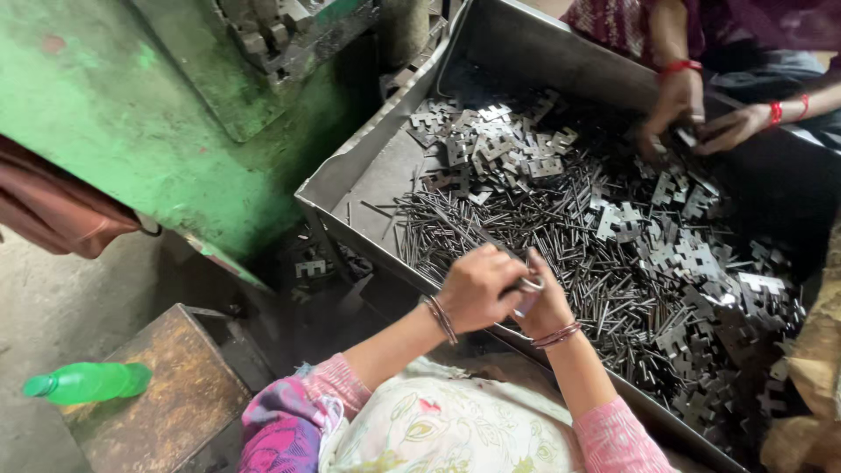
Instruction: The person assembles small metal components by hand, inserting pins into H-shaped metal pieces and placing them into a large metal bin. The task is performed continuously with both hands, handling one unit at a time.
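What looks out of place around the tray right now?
A few notched metal plates lie on the dark floor below the metal tray's near-left rim, outside the pile. A green plastic bottle lies on its side on the rusty box.

The small metal piece point(528, 285) was mostly hidden between the hands — its shape unclear; beyond the tray point(368, 166), a co-worker's arms point(670, 44) were cropped.

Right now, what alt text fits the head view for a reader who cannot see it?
The person's left hand and right hand meet over a small metal part at the near rim of a metal tray heaped with pins and notched plates; a co-worker's hands work opposite.
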